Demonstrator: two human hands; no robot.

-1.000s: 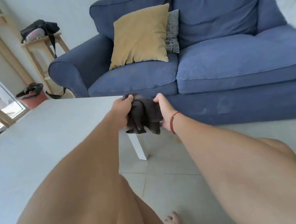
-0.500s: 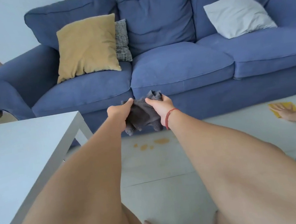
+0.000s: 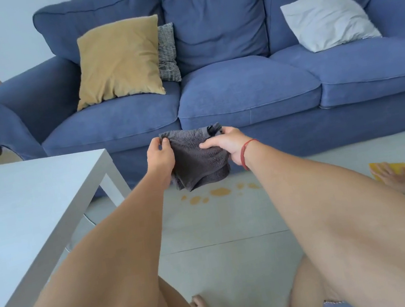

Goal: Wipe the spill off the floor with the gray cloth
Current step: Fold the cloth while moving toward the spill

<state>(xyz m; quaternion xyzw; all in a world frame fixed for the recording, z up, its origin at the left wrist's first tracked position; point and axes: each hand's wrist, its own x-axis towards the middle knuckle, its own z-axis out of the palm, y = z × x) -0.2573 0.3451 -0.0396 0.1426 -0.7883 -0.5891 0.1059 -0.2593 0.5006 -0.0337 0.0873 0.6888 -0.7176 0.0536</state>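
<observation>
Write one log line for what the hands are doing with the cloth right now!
phase: pre-wipe | left hand: gripping gray cloth | right hand: gripping gray cloth | cloth: held up, off floor | spill: orange, unwiped

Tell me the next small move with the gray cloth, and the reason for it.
Probably lower the gray cloth straight down onto the orange spill. The left hand and right hand hold the cloth by its top edge, hanging in the air; the droplets on the floor in front of the sofa show just under its lower edge, unwiped.
</observation>
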